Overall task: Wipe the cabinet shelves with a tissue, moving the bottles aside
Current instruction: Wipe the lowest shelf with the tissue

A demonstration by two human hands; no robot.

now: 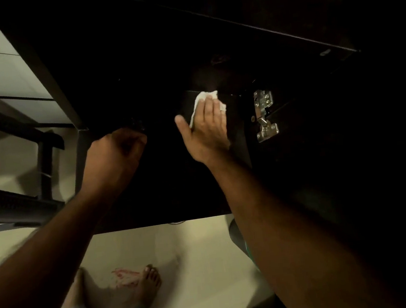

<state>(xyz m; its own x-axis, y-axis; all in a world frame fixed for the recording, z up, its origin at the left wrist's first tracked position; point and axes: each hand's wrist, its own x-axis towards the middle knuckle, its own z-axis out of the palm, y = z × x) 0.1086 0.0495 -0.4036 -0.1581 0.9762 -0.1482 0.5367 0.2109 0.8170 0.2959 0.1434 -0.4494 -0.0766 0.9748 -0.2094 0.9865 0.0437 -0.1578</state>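
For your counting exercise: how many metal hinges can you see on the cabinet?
1. The metal hinge sits on the cabinet's dark inner side, just right of the right hand pressing the tissue. Others may be hidden in darkness.

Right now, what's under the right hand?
A white tissue lies under the right hand, pressed flat on a dark cabinet surface. Fingers cover most of it; the surface beneath is hidden.

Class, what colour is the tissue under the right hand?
White; the tissue shows best in the head view.
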